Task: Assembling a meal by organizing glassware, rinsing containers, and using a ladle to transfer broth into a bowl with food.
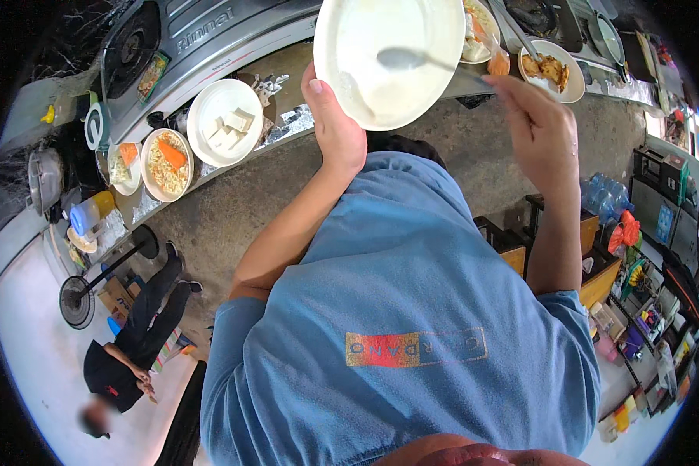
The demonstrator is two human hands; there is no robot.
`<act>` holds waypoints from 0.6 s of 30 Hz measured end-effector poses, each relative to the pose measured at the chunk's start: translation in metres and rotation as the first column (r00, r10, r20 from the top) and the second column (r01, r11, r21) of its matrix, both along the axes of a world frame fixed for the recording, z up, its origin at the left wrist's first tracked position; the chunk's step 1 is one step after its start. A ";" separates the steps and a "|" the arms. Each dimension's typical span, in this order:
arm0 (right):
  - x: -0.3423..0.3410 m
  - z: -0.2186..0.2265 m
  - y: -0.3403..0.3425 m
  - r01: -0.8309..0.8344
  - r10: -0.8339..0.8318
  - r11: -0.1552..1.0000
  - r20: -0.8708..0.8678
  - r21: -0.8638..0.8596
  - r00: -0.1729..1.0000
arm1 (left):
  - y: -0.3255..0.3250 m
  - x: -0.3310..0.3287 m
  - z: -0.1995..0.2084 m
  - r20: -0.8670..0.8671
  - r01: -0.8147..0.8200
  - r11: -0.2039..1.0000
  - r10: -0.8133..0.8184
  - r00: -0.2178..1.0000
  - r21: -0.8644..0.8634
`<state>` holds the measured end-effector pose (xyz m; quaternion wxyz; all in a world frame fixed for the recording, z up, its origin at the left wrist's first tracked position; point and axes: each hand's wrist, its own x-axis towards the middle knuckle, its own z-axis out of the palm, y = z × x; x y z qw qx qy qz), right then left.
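Note:
My left hand (338, 128) grips the rim of a large white plate (349, 78), its thumb over the near edge, and holds it tilted above the counter. The plate bears a whitish, moist patch. In my right hand (542, 136) is a metal spoon (404, 59), blurred by motion, with its bowl over the middle of the plate. Left of the plate, on the counter, a white plate (202, 144) carries blocks of tofu (229, 128). Beside it stands a bowl of shredded food with a carrot piece (171, 155).
A grey gas stove (241, 39) lies along the back left. To the right, a bowl of brown food (551, 71) has a utensil in it. A smaller bowl (126, 186) is at the counter's left end. Another person (128, 365) stands at far left; wooden drawers (598, 283) are at right.

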<state>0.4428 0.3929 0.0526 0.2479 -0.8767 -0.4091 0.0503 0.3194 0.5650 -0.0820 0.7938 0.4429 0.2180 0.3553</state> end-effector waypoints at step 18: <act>0.003 -0.004 0.006 -0.128 0.124 0.990 0.065 0.057 0.990 | -0.005 0.001 0.004 -0.027 0.043 0.999 -0.043 0.999 0.013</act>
